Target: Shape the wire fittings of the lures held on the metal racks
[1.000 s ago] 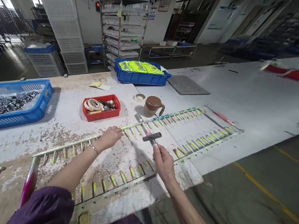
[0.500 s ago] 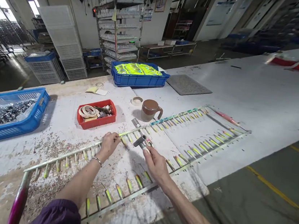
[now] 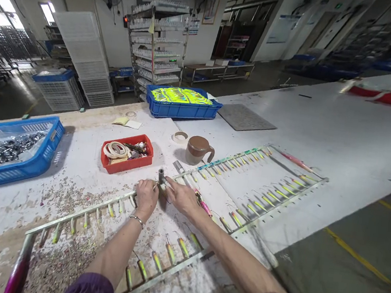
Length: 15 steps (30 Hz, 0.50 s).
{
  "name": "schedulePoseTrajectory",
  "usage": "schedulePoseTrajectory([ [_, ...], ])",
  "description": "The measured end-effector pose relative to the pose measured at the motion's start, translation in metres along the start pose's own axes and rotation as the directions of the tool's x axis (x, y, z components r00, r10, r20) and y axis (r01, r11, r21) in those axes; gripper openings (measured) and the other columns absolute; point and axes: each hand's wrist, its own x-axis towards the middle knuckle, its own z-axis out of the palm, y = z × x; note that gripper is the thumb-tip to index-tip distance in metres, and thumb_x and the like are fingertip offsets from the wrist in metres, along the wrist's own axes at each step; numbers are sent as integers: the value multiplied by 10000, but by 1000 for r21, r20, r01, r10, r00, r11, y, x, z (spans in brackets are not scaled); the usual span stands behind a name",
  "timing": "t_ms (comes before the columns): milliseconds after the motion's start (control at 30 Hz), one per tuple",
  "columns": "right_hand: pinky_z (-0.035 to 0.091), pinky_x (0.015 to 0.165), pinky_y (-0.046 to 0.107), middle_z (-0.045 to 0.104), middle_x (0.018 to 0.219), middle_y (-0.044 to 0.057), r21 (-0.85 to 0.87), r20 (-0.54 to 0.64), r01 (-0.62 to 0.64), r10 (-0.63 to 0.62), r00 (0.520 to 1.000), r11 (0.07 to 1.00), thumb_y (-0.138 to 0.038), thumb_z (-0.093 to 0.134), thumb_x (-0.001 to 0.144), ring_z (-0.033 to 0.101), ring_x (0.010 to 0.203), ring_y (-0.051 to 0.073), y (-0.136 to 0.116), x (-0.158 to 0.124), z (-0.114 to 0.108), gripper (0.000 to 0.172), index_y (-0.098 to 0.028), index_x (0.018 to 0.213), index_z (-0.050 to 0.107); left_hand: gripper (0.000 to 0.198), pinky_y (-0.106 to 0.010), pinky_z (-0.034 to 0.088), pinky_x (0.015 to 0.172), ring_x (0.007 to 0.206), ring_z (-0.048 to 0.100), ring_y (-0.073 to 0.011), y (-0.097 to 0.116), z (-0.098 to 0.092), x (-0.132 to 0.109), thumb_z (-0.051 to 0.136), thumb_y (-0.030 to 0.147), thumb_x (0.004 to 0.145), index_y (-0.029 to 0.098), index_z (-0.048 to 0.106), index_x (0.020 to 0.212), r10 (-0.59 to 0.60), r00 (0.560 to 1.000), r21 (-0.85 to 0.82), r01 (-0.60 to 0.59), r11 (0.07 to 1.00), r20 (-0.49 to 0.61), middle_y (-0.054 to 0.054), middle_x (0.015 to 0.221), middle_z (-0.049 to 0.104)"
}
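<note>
A long metal rack [image 3: 76, 212] lies across the white table, with several yellow-green lures clipped to its two rails. My left hand [image 3: 146, 197] rests closed on the far rail, pinching it near one lure. My right hand [image 3: 182, 197] has its fingers wrapped round a small grey metal tool [image 3: 161, 176], whose head stands upright against the rail just beside my left hand. A pink-handled tool [image 3: 203, 205] lies under my right wrist.
A brown mug [image 3: 197, 149], a tape roll [image 3: 180, 137] and a red tray [image 3: 127, 152] of tape stand behind the rack. A blue crate [image 3: 2, 153] of dark parts sits left; another blue crate [image 3: 182, 103] with yellow packs sits farther back. Debris covers the table's left part.
My right hand has carried the grey tool leftward and down from above the rack to the far rail beside my left hand. The left hand has stayed on the rail.
</note>
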Motion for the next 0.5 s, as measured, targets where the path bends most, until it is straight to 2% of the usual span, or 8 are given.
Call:
schedulePoseTrajectory([
  [100, 571, 861, 285, 799, 1204, 132, 61, -209, 51, -37, 977, 997, -372, 411, 1102, 778, 999, 225, 3, 0, 4, 517, -206, 1568, 564, 131, -451, 398, 920, 972, 579, -308, 1, 1, -2, 615, 127, 869, 216, 650, 778, -3, 1000, -4, 3, 1000, 16, -118, 871, 705],
  [133, 571, 869, 282, 796, 1209, 139, 68, -245, 62, -44, 969, 996, -371, 389, 1107, 775, 1006, 222, 2, 0, 5, 529, -194, 1578, 551, 134, -457, 395, 928, 979, 579, -312, 1, 1, -3, 615, 129, 871, 217, 646, 775, -10, 1000, -8, 10, 1000, 23, -121, 874, 703],
  [167, 570, 861, 279, 804, 1173, 139, 58, -233, 59, -43, 971, 997, -368, 385, 1107, 776, 993, 222, 1, -1, 6, 529, -192, 1577, 553, 137, -463, 392, 939, 987, 578, -316, 2, 0, -3, 611, 132, 878, 217, 643, 775, -19, 999, -14, 19, 1000, 30, -125, 880, 701],
  [267, 563, 786, 275, 827, 1006, 103, -22, -47, -2, 0, 999, 1000, -366, 444, 1092, 781, 893, 227, -2, 0, 5, 488, -232, 1532, 609, 153, -481, 382, 970, 1017, 572, -327, 3, -1, -2, 581, 141, 904, 215, 644, 786, -46, 998, -28, 47, 998, 53, -142, 912, 699],
  [300, 559, 778, 275, 828, 1002, 95, -34, -19, -8, 7, 1000, 999, -370, 451, 1091, 780, 885, 228, -2, 0, 4, 483, -243, 1529, 611, 155, -486, 380, 975, 1024, 569, -332, 4, -2, -2, 576, 144, 908, 213, 644, 787, -50, 997, -29, 51, 998, 63, -148, 920, 699],
  [333, 556, 788, 275, 827, 1037, 95, -26, -32, -1, 0, 999, 1000, -374, 440, 1096, 778, 908, 227, -3, 0, 2, 489, -245, 1540, 598, 156, -491, 378, 976, 1028, 566, -337, 5, -2, -2, 573, 146, 908, 211, 644, 786, -53, 996, -27, 55, 998, 71, -154, 924, 698],
  [433, 548, 841, 262, 808, 1158, 117, 20, -172, 54, -50, 984, 998, -373, 357, 1121, 764, 1012, 216, -4, -1, 0, 524, -217, 1586, 540, 143, -504, 372, 979, 1034, 556, -348, 5, -4, -2, 579, 146, 898, 208, 643, 786, -63, 994, -24, 66, 998, 85, -166, 928, 696],
  [500, 548, 814, 259, 816, 1108, 119, -11, -134, 44, -45, 990, 999, -365, 374, 1116, 768, 978, 217, -4, -2, 1, 517, -212, 1576, 553, 143, -507, 366, 986, 1037, 554, -348, 5, -4, -2, 578, 139, 895, 208, 644, 789, -70, 994, -39, 74, 997, 84, -165, 927, 696],
])
